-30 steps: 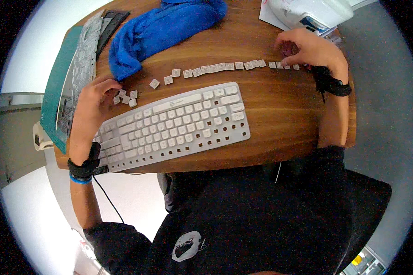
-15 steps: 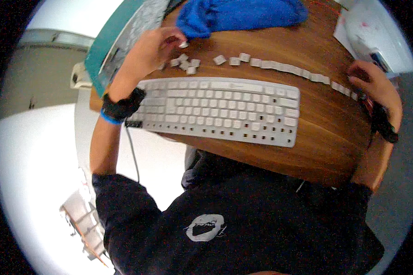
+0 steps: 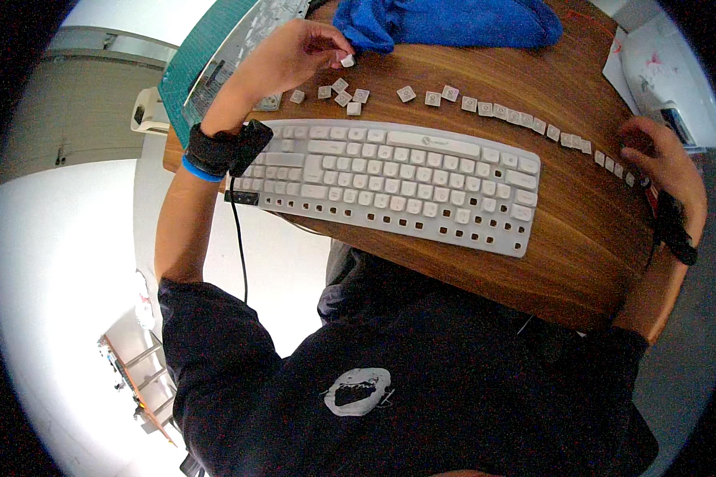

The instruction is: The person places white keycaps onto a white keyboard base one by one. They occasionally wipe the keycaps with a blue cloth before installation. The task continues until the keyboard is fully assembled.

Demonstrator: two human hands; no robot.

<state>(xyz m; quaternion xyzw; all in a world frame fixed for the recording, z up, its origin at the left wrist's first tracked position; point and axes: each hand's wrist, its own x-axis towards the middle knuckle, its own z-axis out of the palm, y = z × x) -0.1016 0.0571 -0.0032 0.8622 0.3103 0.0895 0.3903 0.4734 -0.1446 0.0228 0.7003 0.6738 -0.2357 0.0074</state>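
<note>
We pinch one keycap (image 3: 347, 60) in our left hand (image 3: 298, 56), beyond the keyboard (image 3: 406, 171); our right hand (image 3: 662, 155), thumb and fingers parted, shows nothing held. Gripping lightly by the sides keeps the cap steady.

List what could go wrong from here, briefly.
1. The white keycap sits at the fingertips of the left hand, so it could slip and drop near the blue cloth.
2. The right hand is close to the far end of the row of keycaps; a stray finger might knock some out of line.
3. The left wrist's black strap appears right by the keyboard and might brush its keys.
</note>
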